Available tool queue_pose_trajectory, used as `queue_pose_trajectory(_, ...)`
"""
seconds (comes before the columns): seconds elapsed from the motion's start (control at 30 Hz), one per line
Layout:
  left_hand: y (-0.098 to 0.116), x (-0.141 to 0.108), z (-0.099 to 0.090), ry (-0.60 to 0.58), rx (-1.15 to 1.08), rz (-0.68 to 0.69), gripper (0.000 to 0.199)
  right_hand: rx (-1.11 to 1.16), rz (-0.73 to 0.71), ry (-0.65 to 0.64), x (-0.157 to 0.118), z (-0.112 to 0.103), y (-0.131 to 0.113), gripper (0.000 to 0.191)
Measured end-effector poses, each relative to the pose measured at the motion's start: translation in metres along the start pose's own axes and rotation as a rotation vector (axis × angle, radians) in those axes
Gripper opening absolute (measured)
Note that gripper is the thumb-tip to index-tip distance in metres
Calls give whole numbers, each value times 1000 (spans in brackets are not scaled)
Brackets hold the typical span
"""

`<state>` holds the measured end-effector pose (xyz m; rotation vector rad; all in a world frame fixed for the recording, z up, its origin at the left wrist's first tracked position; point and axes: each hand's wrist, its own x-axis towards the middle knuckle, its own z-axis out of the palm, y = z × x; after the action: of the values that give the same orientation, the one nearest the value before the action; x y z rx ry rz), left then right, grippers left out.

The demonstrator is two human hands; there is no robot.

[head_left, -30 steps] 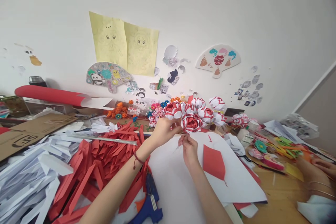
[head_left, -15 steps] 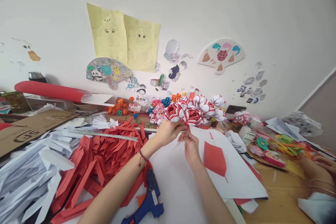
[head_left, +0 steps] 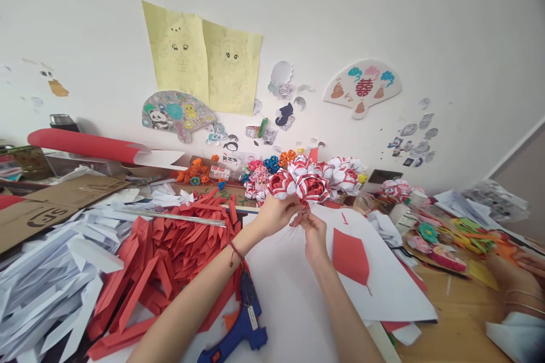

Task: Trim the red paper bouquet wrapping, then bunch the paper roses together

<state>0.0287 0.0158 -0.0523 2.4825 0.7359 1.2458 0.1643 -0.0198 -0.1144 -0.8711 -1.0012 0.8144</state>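
Several red and white paper flowers [head_left: 313, 186] are bunched together above my hands, their blooms facing up and toward me. My left hand [head_left: 277, 215] has its fingers closed round the bunch just under the blooms. Close beside it on the right, my right hand [head_left: 313, 229] pinches the stems lower down. Thin wire ends stick out to the lower left between the hands. White paper [head_left: 281, 295] lies beneath, with a red paper piece [head_left: 351, 256] on it to the right of my right hand.
Red paper strips [head_left: 140, 261] and white strips [head_left: 46, 272] are heaped at left, with thin wires [head_left: 179, 216] on top. A blue glue gun [head_left: 240, 323] lies near my left forearm. Small bottles [head_left: 402, 216] and colourful pieces stand at right, near another person's arm [head_left: 517, 283].
The flower bunch has turned slightly, and its rear blooms now sit closer together. My right hand has shifted a little up and to the right. The whole view has moved slightly.
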Motion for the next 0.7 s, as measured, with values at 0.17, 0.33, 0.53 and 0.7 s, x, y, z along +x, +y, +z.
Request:
queue_pose_trajectory(0.17, -3, -1, 4, -9, 19, -16, 20, -30, -45, -15, 0, -1, 1, 30)
queue_pose_trajectory(0.33, -3, -1, 4, -30, 42, -22, 21, -53, -89, -10, 2, -3, 5, 36)
queue_pose_trajectory(0.53, 3, 3, -15, -88, -28, 23, 18, -9, -45, -34, -3, 2, -1, 35)
queue_pose_trajectory(0.7, 4, 4, -24, -105, -55, 49, 21, 27, 35, -56, -8, 7, -8, 36)
